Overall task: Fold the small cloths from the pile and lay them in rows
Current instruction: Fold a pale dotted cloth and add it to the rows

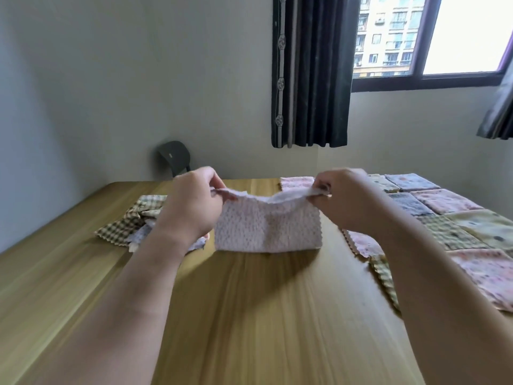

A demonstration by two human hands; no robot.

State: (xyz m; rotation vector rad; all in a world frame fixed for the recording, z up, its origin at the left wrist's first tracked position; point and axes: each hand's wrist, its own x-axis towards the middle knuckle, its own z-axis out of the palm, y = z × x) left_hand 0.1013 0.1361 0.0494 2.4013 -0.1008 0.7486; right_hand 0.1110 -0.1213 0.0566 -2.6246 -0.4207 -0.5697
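Stretching a pink cloth [268, 229] over the table [249, 315].

Working with the loose pile [144, 220] just left of the cloth; pinching its top corners, left hand [191, 201] at the left end, right hand [344, 195] at the right, long axis running side to side; probably heading next for the folded rows [444, 218] right of the cloth, nearer the right hand.

Two forearms [116, 301] in shot, bare right up to the frame's edge. The left hand [194, 202] is bare, the right hand [348, 201] bare too, knuckles and thumbs plain to see. The wide lens makes both forearms look broad close to the camera and slim at the wrists. Fingernails are too blurred to tell.
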